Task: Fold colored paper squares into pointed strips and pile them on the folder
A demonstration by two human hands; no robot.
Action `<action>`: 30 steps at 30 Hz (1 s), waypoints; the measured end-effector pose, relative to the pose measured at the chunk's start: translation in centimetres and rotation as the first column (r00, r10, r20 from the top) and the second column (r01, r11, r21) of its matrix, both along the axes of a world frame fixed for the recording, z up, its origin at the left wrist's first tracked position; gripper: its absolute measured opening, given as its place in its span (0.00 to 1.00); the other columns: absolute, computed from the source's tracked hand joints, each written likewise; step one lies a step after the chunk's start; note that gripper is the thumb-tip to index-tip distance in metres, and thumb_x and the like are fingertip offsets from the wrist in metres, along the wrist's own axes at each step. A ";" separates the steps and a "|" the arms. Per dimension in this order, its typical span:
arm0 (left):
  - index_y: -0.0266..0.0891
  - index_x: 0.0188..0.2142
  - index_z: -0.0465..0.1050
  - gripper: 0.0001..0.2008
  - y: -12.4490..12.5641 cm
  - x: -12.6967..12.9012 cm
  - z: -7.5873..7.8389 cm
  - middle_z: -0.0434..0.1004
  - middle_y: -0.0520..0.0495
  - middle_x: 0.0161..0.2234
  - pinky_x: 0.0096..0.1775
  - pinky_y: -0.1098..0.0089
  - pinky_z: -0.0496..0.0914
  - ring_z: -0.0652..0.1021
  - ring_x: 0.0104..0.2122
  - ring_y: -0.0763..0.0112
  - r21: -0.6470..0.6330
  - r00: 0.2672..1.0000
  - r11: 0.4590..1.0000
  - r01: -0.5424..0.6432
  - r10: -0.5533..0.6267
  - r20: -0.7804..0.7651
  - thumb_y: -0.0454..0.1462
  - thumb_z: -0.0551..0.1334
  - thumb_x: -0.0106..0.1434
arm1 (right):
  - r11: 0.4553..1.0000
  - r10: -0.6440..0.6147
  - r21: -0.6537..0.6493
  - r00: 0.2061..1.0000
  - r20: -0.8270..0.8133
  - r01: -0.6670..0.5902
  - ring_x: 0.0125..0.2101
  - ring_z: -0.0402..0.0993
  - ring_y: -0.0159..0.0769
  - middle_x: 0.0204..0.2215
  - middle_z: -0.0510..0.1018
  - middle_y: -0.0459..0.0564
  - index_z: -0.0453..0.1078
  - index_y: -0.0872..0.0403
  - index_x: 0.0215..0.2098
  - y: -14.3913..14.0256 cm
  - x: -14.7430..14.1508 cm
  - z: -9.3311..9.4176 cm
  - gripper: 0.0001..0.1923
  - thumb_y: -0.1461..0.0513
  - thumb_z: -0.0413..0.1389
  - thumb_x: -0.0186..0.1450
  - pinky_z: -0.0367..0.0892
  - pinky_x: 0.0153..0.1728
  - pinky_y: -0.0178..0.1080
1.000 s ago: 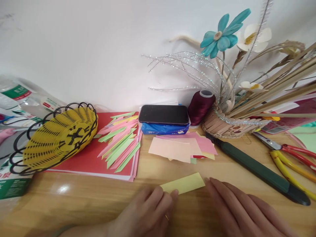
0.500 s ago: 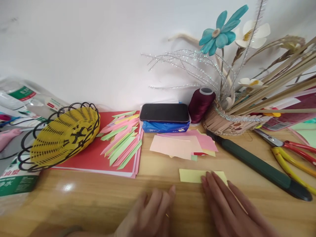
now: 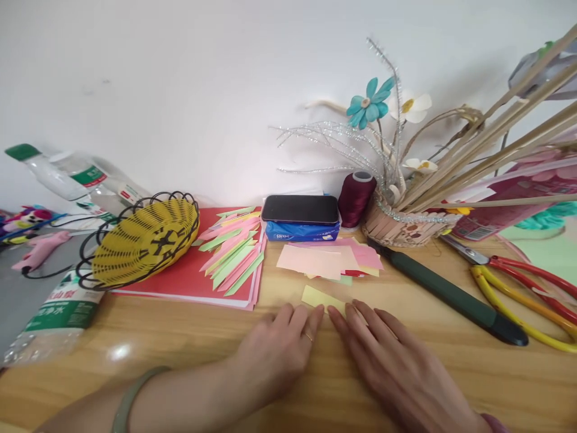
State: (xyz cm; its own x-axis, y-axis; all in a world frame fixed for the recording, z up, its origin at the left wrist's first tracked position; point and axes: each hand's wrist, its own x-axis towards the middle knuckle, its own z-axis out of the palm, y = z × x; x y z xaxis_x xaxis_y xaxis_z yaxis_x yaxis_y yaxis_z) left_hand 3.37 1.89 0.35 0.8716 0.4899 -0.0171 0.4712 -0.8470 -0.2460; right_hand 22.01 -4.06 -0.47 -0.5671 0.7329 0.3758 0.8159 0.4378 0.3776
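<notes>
Left hand (image 3: pixel 279 349): grip was open and flat, fingertips touching the near edge of the yellow paper (image 3: pixel 321 297).
Right hand (image 3: pixel 387 355): grip was open and flat, fingers pressing on the paper's right end.
Yellow paper: lay on the wooden surface (image 3: pixel 180 349), just in front of the paper pile (image 3: pixel 324 261).

We see bright, even daylight; soft faint shadows under hands; small glare patch on table (image 3: pixel 118 352) at lower left; strong wide-angle bending at edges; water bottle (image 3: pixel 54 313) at left smeared, centre sharp
</notes>
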 end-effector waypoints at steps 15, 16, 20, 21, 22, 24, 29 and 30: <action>0.31 0.57 0.54 0.24 -0.4 -0.6 -0.7 0.69 0.41 0.40 0.27 0.74 0.71 0.72 0.38 0.66 -0.012 0.994 0.995 -0.101 0.101 0.034 0.26 0.53 0.60 | 0.991 0.101 -0.085 0.995 0.025 -0.099 0.53 0.62 0.44 0.55 0.65 0.54 0.60 0.59 0.56 -2.0 4.7 0.1 0.26 0.71 0.41 0.60 0.67 0.45 0.46; 0.31 0.57 0.54 0.24 -0.4 -0.6 -0.7 0.69 0.40 0.41 0.27 0.74 0.71 0.72 0.38 0.65 -0.020 0.994 0.994 -0.106 0.107 0.037 0.26 0.53 0.60 | 0.990 0.103 -0.094 0.994 0.027 -0.100 0.54 0.61 0.43 0.56 0.64 0.53 0.59 0.59 0.57 -2.2 5.1 0.0 0.26 0.70 0.41 0.60 0.66 0.45 0.46; 0.32 0.57 0.55 0.24 -0.4 -0.9 -0.7 0.69 0.40 0.42 0.30 0.71 0.72 0.72 0.38 0.64 -0.072 0.988 0.986 -0.148 0.151 0.037 0.26 0.51 0.61 | 0.987 0.112 -0.114 0.994 0.015 -0.110 0.54 0.62 0.42 0.57 0.63 0.52 0.58 0.59 0.57 -2.4 5.7 0.1 0.25 0.68 0.41 0.61 0.67 0.44 0.46; 0.32 0.56 0.56 0.23 -0.4 -1.0 -0.8 0.69 0.40 0.42 0.31 0.70 0.72 0.72 0.38 0.64 -0.078 0.985 0.983 -0.166 0.169 0.040 0.26 0.51 0.61 | 0.986 0.114 -0.121 0.994 0.004 -0.112 0.54 0.62 0.42 0.57 0.64 0.52 0.58 0.59 0.57 -2.3 5.7 0.0 0.25 0.68 0.41 0.62 0.67 0.45 0.46; 0.31 0.56 0.56 0.23 -0.3 -1.1 -0.8 0.69 0.39 0.42 0.32 0.68 0.72 0.72 0.38 0.63 -0.078 0.982 0.980 -0.181 0.185 0.044 0.25 0.51 0.60 | 0.985 0.116 -0.127 0.993 -0.011 -0.117 0.54 0.62 0.41 0.57 0.64 0.52 0.58 0.58 0.57 -2.3 5.8 0.0 0.25 0.68 0.41 0.62 0.67 0.45 0.46; 0.29 0.56 0.56 0.24 -0.3 -1.3 -0.9 0.70 0.39 0.41 0.33 0.66 0.72 0.72 0.38 0.62 -0.071 0.978 0.977 -0.200 0.204 0.052 0.24 0.50 0.59 | 0.982 0.122 -0.138 0.992 -0.042 -0.127 0.54 0.62 0.41 0.56 0.64 0.52 0.58 0.58 0.57 -2.3 5.9 -0.1 0.25 0.67 0.41 0.62 0.67 0.45 0.46; 0.31 0.52 0.61 0.20 0.3 -1.3 -0.4 0.70 0.41 0.38 0.31 0.67 0.72 0.72 0.36 0.63 -0.085 0.980 0.982 -0.168 0.175 0.095 0.25 0.51 0.59 | 0.985 0.074 -0.142 0.978 -0.197 -0.103 0.48 0.69 0.41 0.49 0.72 0.56 0.66 0.57 0.50 -2.7 5.4 0.0 0.18 0.65 0.44 0.64 0.69 0.43 0.44; 0.32 0.50 0.63 0.18 0.4 -1.2 -0.1 0.70 0.42 0.38 0.30 0.68 0.72 0.72 0.35 0.63 -0.093 0.979 0.983 -0.161 0.171 0.110 0.25 0.51 0.60 | 0.985 0.041 -0.150 0.967 -0.253 -0.081 0.46 0.70 0.41 0.47 0.73 0.56 0.67 0.57 0.47 -2.8 5.1 0.0 0.15 0.64 0.46 0.64 0.69 0.42 0.44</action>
